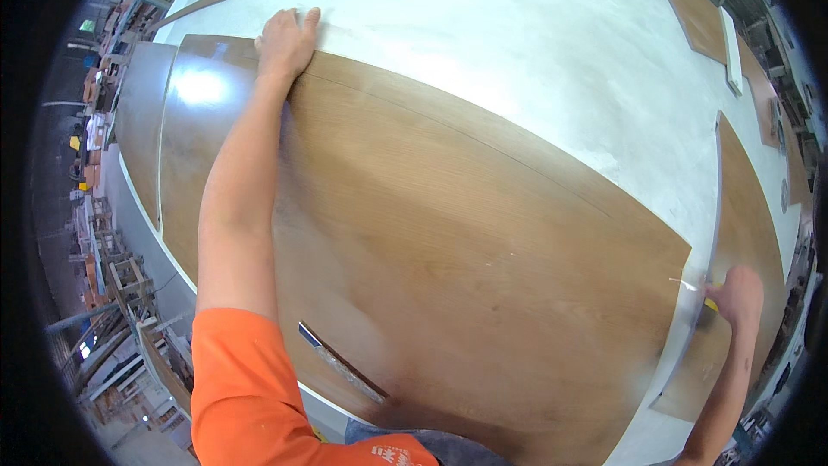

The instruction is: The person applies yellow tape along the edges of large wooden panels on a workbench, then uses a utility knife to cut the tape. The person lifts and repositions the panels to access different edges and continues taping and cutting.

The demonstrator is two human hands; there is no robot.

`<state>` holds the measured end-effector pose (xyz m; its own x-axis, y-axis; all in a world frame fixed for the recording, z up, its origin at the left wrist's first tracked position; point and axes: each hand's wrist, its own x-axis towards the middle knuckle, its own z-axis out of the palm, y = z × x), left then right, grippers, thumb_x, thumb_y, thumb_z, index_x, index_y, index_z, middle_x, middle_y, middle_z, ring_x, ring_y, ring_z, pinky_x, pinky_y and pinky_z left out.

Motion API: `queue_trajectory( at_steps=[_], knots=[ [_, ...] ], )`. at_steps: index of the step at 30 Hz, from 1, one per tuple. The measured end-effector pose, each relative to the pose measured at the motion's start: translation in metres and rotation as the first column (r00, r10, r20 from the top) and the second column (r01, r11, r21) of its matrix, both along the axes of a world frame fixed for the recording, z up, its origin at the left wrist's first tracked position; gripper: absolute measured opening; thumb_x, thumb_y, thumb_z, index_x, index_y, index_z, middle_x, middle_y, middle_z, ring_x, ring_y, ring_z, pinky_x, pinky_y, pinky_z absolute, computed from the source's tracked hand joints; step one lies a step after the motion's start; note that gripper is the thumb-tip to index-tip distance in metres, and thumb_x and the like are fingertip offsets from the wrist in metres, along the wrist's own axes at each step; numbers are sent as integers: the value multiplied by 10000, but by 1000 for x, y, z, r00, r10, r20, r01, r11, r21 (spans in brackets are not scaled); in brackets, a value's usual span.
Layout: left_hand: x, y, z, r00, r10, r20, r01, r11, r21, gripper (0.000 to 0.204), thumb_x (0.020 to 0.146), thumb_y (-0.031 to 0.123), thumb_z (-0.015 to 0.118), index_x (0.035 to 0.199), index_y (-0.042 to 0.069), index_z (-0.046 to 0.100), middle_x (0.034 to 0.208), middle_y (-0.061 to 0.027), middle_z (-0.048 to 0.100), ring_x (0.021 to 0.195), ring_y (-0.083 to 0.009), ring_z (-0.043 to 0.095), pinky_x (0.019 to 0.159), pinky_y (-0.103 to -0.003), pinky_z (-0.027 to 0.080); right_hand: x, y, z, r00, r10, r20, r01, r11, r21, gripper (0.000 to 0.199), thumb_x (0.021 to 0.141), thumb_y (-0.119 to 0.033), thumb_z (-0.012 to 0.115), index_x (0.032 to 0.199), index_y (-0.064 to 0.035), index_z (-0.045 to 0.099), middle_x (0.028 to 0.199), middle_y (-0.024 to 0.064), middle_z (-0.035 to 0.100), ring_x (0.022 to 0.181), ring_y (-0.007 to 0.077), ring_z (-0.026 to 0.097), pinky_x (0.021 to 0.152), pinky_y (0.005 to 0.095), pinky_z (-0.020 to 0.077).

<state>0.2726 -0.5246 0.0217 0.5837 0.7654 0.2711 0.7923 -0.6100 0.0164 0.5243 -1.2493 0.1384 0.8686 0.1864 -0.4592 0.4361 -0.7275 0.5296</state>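
Note:
A large brown wood-grain board [483, 233] spreads across the middle of a white-topped work table. My left hand [289, 41] is at its far edge toward the left, fingers bent over the edge, the arm stretched across the board. By the board's right end, my right hand [740, 295] is closed on a small yellow tool [711, 302], mostly hidden by the fingers. A thin pale strip [687, 284] reaches from there to the board's right edge; its kind is unclear. A narrow edge strip [342, 362], dark and shiny, lies on the board near my body.
A second brown board [743, 224] lies to the right, past a narrow gap. More brown panels [142, 121] lie at the left, and others [694, 13] at the far right. A thin wooden strip [200, 5] rests at the far left. Wooden racks [129, 362] stand beyond the table's left edge.

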Motion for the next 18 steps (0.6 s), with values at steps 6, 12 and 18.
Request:
queue_trajectory(
  at_steps=[6, 12, 18],
  knots=[
    [15, -58, -26, 979, -190, -67, 192, 981, 18, 676, 1057, 536, 403, 1436, -4, 547, 1538, -240, 476, 1459, -381, 403, 1196, -584, 277, 4, 13, -1, 998, 31, -55, -32, 999, -21, 407, 800, -399, 777, 865, 3, 762, 940, 227, 739, 895, 390, 722, 824, 476, 581],
    [108, -341, 8, 837, -533, -123, 532, 846, -47, 685, 1067, 517, 444, 1515, 0, 425, 1608, -213, 392, 1524, -379, 309, 1248, -582, 209, 15, 27, 12, 997, 8, -82, -2, 997, 79, 474, 794, -479, 790, 877, -13, 789, 921, 203, 757, 884, 361, 736, 803, 439, 588],
    [181, -521, 0, 691, -722, 42, 717, 676, -167, 734, 1082, 541, 341, 1558, -17, 379, 1644, -212, 338, 1561, -387, 210, 1259, -590, 113, 9, 15, 31, 994, 29, -105, -4, 973, 232, 365, 810, -418, 741, 903, -68, 790, 913, 141, 757, 1007, 319, 714, 1021, 466, 477]
  ],
)
